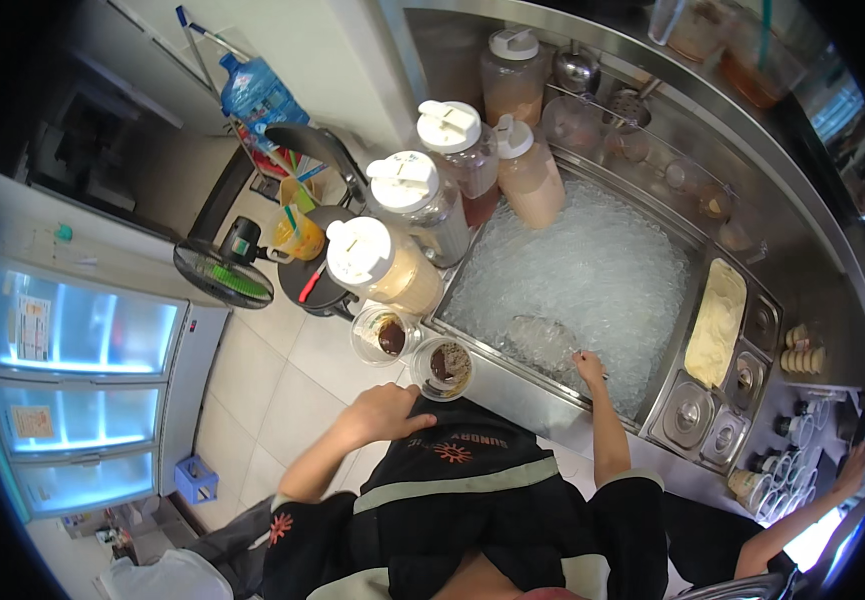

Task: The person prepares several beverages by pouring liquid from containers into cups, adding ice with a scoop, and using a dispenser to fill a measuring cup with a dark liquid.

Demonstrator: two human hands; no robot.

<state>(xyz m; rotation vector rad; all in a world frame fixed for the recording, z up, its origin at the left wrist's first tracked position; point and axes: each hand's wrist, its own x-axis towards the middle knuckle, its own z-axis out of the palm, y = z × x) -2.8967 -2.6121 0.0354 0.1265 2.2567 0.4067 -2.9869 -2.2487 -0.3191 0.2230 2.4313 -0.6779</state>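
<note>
My right hand (pixel 590 366) grips the handle of an ice scoop (pixel 541 341), whose bowl sits among the ice. Crushed or tube ice (pixel 582 262) fills a steel ice bin (pixel 504 346) set into the counter. My left hand (pixel 391 412) is beside a clear plastic cup (pixel 444 386), thumb apart from the fingers; whether the fingertips touch the cup is unclear. That cup holds dark syrup and a crumbly brown topping. A second clear cup (pixel 369 341) with dark syrup and a yellowish substance stands just left of it.
Several lidded pitchers (pixel 410 277) line the bin's left side. Steel pans with lids (pixel 687 412) and a cream-filled pan (pixel 716 322) sit right. A fan (pixel 226 274), a black stool (pixel 309 281) with a red-handled knife (pixel 312 283), and a co-worker's arm (pixel 800 517) are nearby.
</note>
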